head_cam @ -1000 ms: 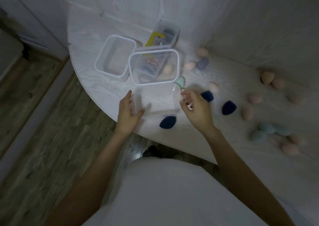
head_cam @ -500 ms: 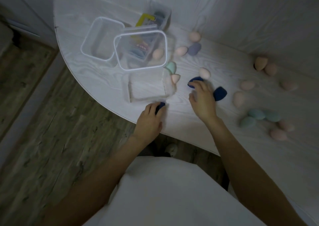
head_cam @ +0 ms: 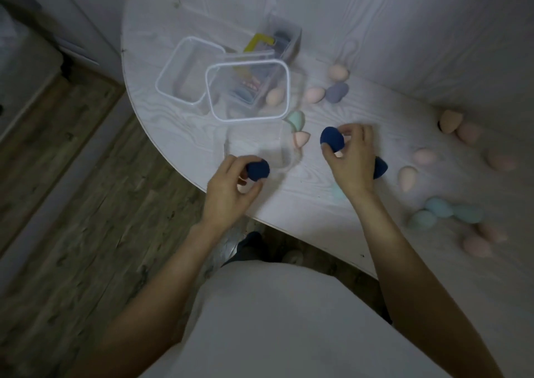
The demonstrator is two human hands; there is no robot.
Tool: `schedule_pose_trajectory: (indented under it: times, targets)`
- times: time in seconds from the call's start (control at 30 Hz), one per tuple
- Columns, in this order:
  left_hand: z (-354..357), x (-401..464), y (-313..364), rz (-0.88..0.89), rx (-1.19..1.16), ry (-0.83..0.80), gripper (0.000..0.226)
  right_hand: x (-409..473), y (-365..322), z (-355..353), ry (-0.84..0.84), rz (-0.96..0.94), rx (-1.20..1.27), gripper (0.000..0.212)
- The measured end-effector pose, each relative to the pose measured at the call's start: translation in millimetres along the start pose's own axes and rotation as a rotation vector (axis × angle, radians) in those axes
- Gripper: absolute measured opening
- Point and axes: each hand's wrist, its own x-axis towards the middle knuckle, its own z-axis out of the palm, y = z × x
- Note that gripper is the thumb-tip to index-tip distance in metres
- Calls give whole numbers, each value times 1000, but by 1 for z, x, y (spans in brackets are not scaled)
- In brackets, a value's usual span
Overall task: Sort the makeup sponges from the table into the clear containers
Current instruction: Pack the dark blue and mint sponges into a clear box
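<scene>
My left hand [head_cam: 231,187] grips a dark blue sponge [head_cam: 258,170] at the near edge of a small clear container [head_cam: 254,146]. My right hand [head_cam: 349,158] holds up a second dark blue sponge [head_cam: 332,138], right of that container. A third dark blue sponge [head_cam: 380,168] lies partly hidden behind my right hand. Two larger clear containers [head_cam: 185,72] [head_cam: 248,117] stand farther back; the nearer one shows a peach sponge [head_cam: 274,96] through it. Pink, peach, mint and lilac sponges lie scattered over the white table [head_cam: 318,201].
A clear organiser box [head_cam: 284,41] with a yellow item stands at the back by the wall. Mint sponges [head_cam: 439,207] and pink sponges [head_cam: 476,244] lie at the right. The table's curved edge drops to a wooden floor [head_cam: 86,204] on the left.
Both hands have lifted a dark blue sponge each off the table. The left hand moved toward the small container; the right hand raised its sponge from the table.
</scene>
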Motion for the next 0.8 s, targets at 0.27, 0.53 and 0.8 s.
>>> schedule_pose_trajectory:
  times: [0.27, 0.53, 0.8]
  targets:
    - [-31, 55, -50, -90, 214, -264, 42, -27, -41, 48, -349, -135, -56, 33]
    - [-24, 58, -47, 51, 473, -619, 29, -29, -21, 49, -280, -101, -137, 36]
    - [-21, 32, -36, 2, 406, -655, 36, -31, -17, 55, -299, -179, -166, 41]
